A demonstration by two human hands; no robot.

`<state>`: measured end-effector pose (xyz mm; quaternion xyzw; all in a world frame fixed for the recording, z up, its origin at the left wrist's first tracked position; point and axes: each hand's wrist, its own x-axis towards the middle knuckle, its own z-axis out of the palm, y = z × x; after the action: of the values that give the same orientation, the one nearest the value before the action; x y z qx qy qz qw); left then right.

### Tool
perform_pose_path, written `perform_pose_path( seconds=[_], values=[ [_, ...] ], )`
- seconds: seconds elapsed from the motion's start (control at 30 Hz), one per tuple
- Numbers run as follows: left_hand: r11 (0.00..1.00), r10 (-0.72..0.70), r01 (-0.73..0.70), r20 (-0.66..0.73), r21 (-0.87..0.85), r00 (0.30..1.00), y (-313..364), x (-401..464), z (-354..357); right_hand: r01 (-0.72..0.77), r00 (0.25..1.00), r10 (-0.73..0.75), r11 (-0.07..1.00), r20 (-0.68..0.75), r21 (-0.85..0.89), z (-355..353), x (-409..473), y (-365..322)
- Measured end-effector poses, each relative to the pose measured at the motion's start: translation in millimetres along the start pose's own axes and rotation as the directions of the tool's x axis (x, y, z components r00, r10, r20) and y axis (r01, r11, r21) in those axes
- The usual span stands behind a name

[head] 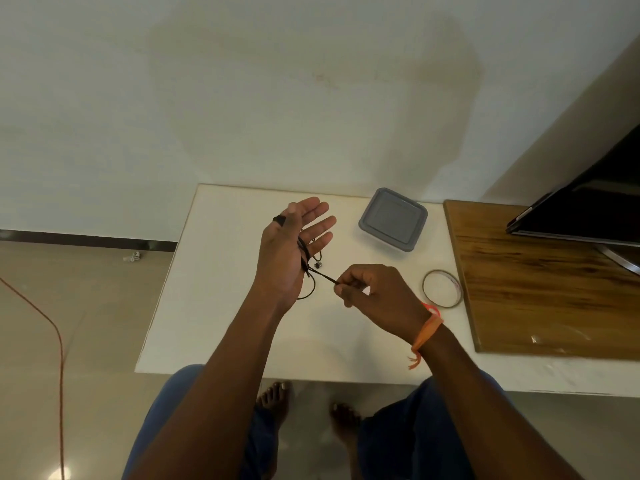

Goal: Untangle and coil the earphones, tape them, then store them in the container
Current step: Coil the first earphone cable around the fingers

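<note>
My left hand (287, 251) is raised over the white desk (221, 306), fingers straight and spread, black earphones (306, 258) looped across its palm. My right hand (367, 289) pinches the cord's loose end just right of that palm (orange band on that wrist). Grey container (393, 220), lid on, sits beyond the right hand. Tape roll (442, 289) lies flat, right of it.

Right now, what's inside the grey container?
Cannot tell. The grey container sits on the white table with its lid on, which hides the interior. The earphones are still outside it, looped over the left hand and pinched by the right hand.
</note>
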<state>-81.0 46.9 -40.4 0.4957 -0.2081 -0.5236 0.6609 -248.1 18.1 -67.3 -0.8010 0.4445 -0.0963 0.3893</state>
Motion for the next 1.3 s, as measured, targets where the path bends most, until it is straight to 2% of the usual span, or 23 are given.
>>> perform_pose_path(
  seconds=[0.07, 0.13, 0.2, 0.23, 0.27, 0.3, 0.37, 0.47, 0.53, 0.57, 0.63, 0.73, 0.87, 1.07, 1.2, 1.3],
  values=[
    [1.000, 0.027, -0.027, 0.007, -0.010, 1.000, 6.9, -0.9, 2.0, 0.003, 1.000, -0.002, 0.991, 0.006, -0.133, -6.2, 1.0, 6.6],
    [0.997, 0.072, -0.072, 0.028, -0.009, 0.997, 14.9, -0.8, 1.5, -0.026, 0.999, 0.030, 0.989, 0.024, -0.145, -10.8, 1.5, 11.8],
    [0.982, 0.137, -0.146, 0.078, 0.120, 0.987, 19.6, -1.1, 0.0, -0.064, 0.996, 0.063, 0.998, 0.058, 0.019, -16.5, 0.0, 12.8],
    [0.942, 0.188, -0.214, 0.123, 0.258, 0.974, 18.9, -1.3, -1.2, -0.080, 0.995, 0.070, 0.988, 0.076, 0.133, -20.8, -1.4, 11.1],
    [0.854, 0.224, -0.287, 0.193, 0.434, 0.955, 16.8, -1.9, -2.4, -0.090, 0.994, 0.073, 0.969, 0.078, 0.232, -25.3, -2.8, 8.6],
    [0.721, 0.213, -0.343, 0.279, 0.602, 0.936, 14.3, -3.0, -3.2, -0.092, 0.995, 0.078, 0.948, 0.061, 0.303, -30.4, -3.8, 6.7],
    [0.447, 0.060, -0.374, 0.390, 0.813, 0.919, 10.4, -7.7, -2.2, -0.078, 0.997, 0.082, 0.911, 0.008, 0.405, -39.1, -4.5, 5.1],
    [0.257, -0.218, -0.354, 0.411, 0.899, 0.885, 10.6, -12.4, 4.4, -0.053, 0.995, 0.093, 0.834, -0.044, 0.550, -45.8, -6.5, 4.9],
    [0.170, -0.314, -0.339, 0.377, 0.925, 0.871, 11.4, -12.3, 9.6, -0.053, 0.995, 0.096, 0.795, -0.040, 0.604, -46.4, -8.6, 6.8],
    [0.180, -0.286, -0.328, 0.369, 0.927, 0.884, 12.0, -12.2, 10.9, -0.062, 0.995, 0.098, 0.764, -0.021, 0.642, -45.2, -9.3, 8.6],
    [0.270, -0.116, -0.339, 0.380, 0.901, 0.918, 13.2, -13.5, 9.7, -0.098, 0.994, 0.108, 0.648, 0.036, 0.755, -41.0, -9.4, 13.0],
    [0.486, 0.092, -0.341, 0.341, 0.805, 0.936, 18.0, -17.1, 10.4, -0.142, 0.989, 0.105, 0.459, 0.105, 0.877, -37.7, -9.0, 17.9],
    [0.630, 0.179, -0.324, 0.274, 0.706, 0.945, 18.8, -18.6, 15.7, -0.099, 0.990, 0.133, 0.429, 0.046, 0.898, -34.8, -8.9, 20.7],
    [0.700, 0.244, -0.292, 0.166, 0.652, 0.956, 16.4, -19.3, 12.1, -0.046, 0.999, 0.014, 0.289, 0.044, 0.956, -28.3, -9.2, 18.9],
    [0.743, 0.274, -0.258, 0.071, 0.618, 0.959, 15.8, -13.3, 2.5, -0.036, 0.993, 0.115, 0.277, 0.005, 0.960, -29.6, -8.4, 18.7],
    [0.753, 0.298, -0.258, 0.035, 0.605, 0.954, 17.8, -10.4, -3.1, -0.085, 0.979, 0.204, 0.321, 0.018, 0.943, -32.1, -6.3, 23.0]
  ],
)
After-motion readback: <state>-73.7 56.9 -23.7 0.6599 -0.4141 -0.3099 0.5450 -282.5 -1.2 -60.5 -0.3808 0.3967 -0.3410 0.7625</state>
